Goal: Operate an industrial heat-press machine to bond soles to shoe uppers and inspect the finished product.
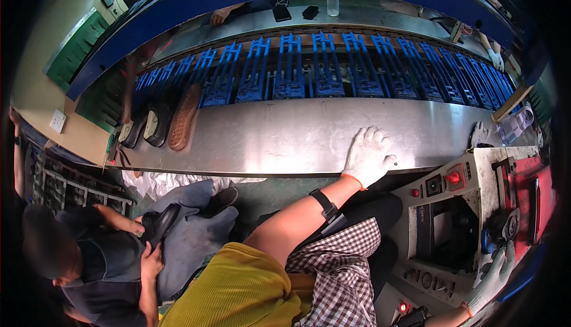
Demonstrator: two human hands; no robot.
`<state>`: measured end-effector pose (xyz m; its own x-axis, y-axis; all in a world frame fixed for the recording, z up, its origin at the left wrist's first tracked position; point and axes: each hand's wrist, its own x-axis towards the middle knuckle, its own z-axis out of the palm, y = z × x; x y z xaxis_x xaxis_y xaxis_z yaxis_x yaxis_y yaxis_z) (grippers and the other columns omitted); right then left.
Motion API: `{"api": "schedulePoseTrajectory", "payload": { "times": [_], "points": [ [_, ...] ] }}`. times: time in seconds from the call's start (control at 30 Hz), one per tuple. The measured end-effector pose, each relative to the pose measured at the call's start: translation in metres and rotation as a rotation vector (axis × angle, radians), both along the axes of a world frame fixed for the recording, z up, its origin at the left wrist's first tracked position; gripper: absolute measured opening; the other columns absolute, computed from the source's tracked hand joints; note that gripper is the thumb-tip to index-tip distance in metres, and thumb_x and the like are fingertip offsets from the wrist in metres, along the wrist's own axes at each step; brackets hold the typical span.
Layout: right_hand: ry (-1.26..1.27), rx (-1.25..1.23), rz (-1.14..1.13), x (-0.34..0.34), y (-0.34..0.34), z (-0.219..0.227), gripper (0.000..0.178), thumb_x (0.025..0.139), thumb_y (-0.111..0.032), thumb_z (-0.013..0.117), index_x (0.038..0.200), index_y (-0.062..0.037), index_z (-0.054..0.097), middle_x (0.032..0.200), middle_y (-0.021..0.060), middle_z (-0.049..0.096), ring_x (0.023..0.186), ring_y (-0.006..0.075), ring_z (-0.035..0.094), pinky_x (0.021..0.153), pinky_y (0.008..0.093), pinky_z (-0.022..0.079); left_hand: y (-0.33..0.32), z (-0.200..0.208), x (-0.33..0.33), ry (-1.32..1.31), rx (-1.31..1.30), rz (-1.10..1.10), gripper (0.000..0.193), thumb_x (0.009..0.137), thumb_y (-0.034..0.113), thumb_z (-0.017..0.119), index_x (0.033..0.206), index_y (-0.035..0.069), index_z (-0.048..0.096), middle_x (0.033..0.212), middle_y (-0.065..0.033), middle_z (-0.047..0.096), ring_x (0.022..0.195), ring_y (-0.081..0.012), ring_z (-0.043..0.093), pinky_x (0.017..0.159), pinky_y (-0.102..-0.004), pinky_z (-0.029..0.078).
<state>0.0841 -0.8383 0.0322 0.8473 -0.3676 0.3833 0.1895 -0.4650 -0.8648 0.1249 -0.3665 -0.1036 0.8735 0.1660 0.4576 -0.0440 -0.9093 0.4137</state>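
Note:
My left hand [367,155], in a white knit glove with an orange cuff edge, lies flat on the metal bench top [267,130], near its front edge. Its fingers are stretched out and it holds nothing. Low at the right, my right hand [495,276], gloved alike, reaches toward a dark round part [507,226] on the machine [443,172]. Its fingers look extended; whether they touch that part I cannot tell. At the bench's left end lie a brown shoe sole [184,119], a black shoe [157,126] with a pale patch, and another dark shoe [132,132].
Blue metal forks [291,68] line the conveyor behind the bench. A grey glove [479,133] and a clear plastic container [516,126] sit at the right end. Close on my left, a seated person [107,261] holds a black shoe [159,224]. Another person's hand [223,15] rests across the line.

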Motion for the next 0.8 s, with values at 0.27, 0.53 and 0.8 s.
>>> {"api": "schedulePoseTrajectory", "payload": {
  "times": [0.27, 0.53, 0.8],
  "points": [
    [0.147, -0.048, -0.052, -0.01, 0.019, 0.019, 0.036, 0.109, -0.018, 0.06, 0.143, -0.0069, 0.063, 0.113, -0.0034, 0.062, 0.076, 0.0028, 0.044, 0.066, 0.0182, 0.036, -0.003, 0.005, -0.001, 0.01, -0.001, 0.008, 0.043, 0.089, 0.039, 0.07, 0.113, 0.003, 0.07, 0.134, -0.0168, 0.062, 0.137, -0.0358, 0.051, 0.123, -0.052, 0.032],
    [0.138, -0.008, 0.027, -0.01, 0.017, 0.022, 0.04, 0.11, -0.02, 0.058, 0.146, -0.0033, 0.059, 0.144, 0.0033, 0.059, 0.12, 0.0146, 0.054, 0.095, 0.0265, 0.047, -0.002, 0.006, -0.003, 0.011, -0.021, 0.003, 0.044, 0.087, 0.038, 0.072, 0.116, 0.004, 0.07, 0.135, -0.0182, 0.061, 0.137, -0.0375, 0.05, 0.122, -0.0521, 0.032],
    [0.132, 0.007, 0.03, -0.007, 0.015, 0.019, 0.038, 0.11, -0.019, 0.059, 0.145, -0.0035, 0.059, 0.146, 0.0049, 0.058, 0.125, 0.0171, 0.054, 0.1, 0.0287, 0.047, -0.001, 0.007, -0.002, 0.015, -0.028, 0.004, 0.045, 0.087, 0.037, 0.072, 0.119, 0.006, 0.069, 0.135, -0.018, 0.061, 0.137, -0.0368, 0.05, 0.123, -0.0519, 0.032]
  ]
}}
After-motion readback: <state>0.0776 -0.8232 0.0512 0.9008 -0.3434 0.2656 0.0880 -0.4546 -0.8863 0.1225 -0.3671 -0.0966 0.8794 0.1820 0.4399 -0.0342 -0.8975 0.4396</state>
